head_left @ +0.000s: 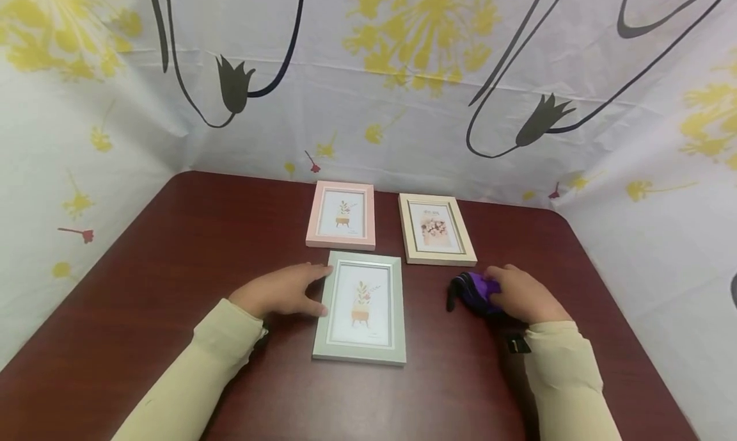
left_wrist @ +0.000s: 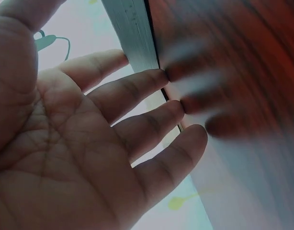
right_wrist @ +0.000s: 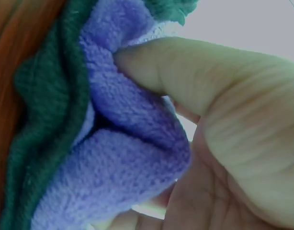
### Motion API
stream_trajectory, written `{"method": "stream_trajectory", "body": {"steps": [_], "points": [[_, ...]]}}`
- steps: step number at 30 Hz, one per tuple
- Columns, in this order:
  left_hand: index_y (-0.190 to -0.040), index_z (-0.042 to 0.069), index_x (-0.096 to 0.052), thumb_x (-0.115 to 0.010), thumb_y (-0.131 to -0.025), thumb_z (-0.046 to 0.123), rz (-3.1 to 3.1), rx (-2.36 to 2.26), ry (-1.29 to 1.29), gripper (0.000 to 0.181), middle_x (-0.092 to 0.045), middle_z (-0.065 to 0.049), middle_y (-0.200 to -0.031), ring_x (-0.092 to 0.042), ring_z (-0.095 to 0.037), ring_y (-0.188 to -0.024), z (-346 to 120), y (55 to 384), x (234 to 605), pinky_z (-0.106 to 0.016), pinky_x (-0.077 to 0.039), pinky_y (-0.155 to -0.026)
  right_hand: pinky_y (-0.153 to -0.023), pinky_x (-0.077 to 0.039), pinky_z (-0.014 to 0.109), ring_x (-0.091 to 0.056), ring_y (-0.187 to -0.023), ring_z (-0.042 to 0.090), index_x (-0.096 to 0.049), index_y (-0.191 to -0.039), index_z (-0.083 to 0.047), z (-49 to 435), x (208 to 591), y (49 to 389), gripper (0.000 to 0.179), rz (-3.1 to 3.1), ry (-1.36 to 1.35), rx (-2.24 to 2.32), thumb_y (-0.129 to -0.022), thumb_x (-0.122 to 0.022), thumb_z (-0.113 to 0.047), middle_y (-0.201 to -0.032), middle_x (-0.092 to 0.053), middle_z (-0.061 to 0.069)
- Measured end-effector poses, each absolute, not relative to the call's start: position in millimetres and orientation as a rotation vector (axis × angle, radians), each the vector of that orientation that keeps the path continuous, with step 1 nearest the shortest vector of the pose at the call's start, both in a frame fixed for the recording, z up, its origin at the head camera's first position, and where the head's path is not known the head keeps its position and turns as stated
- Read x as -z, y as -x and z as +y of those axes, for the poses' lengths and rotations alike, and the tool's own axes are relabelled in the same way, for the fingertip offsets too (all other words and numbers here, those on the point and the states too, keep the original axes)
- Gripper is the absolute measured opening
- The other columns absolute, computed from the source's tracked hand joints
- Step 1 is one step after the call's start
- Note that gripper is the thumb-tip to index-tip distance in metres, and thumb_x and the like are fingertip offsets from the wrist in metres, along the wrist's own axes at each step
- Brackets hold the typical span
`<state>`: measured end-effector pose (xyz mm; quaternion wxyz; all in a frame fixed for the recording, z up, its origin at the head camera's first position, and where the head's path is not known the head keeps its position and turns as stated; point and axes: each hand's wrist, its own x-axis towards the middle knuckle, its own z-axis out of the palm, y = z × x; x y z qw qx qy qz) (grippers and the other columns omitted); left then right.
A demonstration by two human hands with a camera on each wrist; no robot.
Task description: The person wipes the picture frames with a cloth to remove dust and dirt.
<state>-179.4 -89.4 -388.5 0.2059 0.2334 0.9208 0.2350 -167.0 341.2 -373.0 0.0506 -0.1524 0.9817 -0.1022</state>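
Observation:
A pale green picture frame [head_left: 359, 354] lies face up on the table, showing a print of a potted plant. My left hand [head_left: 282, 292] is at its left edge, thumb and fingertips at or touching the border. In the left wrist view the fingers [left_wrist: 132, 93] are spread and fairly straight, with the frame's side [left_wrist: 132, 28] beyond them. My right hand [head_left: 526, 294] pinches a bunched purple cloth [head_left: 480, 287] with dark edging, to the right of the frame. In the right wrist view the thumb [right_wrist: 152, 62] presses into the fluffy purple fabric [right_wrist: 113, 167].
Behind the green frame lies a pink picture frame [head_left: 341, 242], with a cream picture frame [head_left: 440, 258] to its right. The dark red-brown table [head_left: 173, 255] has rounded far corners. A white floral-patterned sheet [head_left: 368, 108] hangs around its back and sides.

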Motion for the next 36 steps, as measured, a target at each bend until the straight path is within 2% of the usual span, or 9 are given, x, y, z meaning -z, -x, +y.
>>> {"method": "stream_trajectory", "body": {"steps": [10,18,25,32,36], "points": [[-0.149,0.005,-0.045,-0.083,-0.081,0.031,2.595,-0.647,-0.624,0.082,-0.045,-0.018,-0.149,-0.039,-0.035,-0.139,-109,166,386,-0.051,-0.033,-0.112,-0.066,-0.047,0.044,-0.053,-0.077,0.026,-0.064,-0.103,-0.007,336,376,168,0.024,2.959,0.398,0.335,-0.080,-0.069,-0.003,-0.089,-0.057,0.010],[-0.147,0.006,-0.047,-0.084,-0.078,0.038,2.605,-0.654,-0.615,0.085,-0.042,-0.027,-0.148,-0.037,-0.044,-0.138,-158,155,377,-0.057,-0.033,-0.108,-0.067,-0.047,0.045,-0.053,-0.078,0.026,-0.063,-0.101,-0.006,335,374,168,0.022,2.964,0.382,0.326,-0.081,-0.070,-0.003,-0.089,-0.057,0.010],[-0.146,0.004,-0.048,-0.084,-0.076,0.045,2.640,-0.565,-0.608,0.088,-0.044,-0.032,-0.144,-0.041,-0.051,-0.131,-218,151,374,-0.062,-0.039,-0.100,-0.067,-0.046,0.044,-0.052,-0.077,0.026,-0.062,-0.099,-0.007,339,376,167,0.019,2.958,0.372,0.337,-0.081,-0.068,-0.004,-0.088,-0.056,0.009],[-0.148,0.002,-0.044,-0.083,-0.076,0.046,2.675,-0.507,-0.491,0.093,-0.047,-0.032,-0.141,-0.041,-0.053,-0.129,-271,164,374,-0.065,-0.039,-0.097,-0.068,-0.047,0.045,-0.053,-0.078,0.027,-0.063,-0.101,-0.006,339,377,168,0.021,2.959,0.368,0.334,-0.082,-0.068,-0.004,-0.090,-0.057,0.011],[-0.149,0.002,-0.042,-0.084,-0.075,0.045,2.693,-0.463,-0.404,0.095,-0.034,-0.041,-0.145,-0.032,-0.059,-0.131,-282,184,373,-0.071,-0.034,-0.099,-0.069,-0.048,0.046,-0.054,-0.078,0.028,-0.063,-0.103,-0.005,340,378,168,0.023,2.958,0.360,0.336,-0.081,-0.069,-0.004,-0.092,-0.058,0.013]]}}
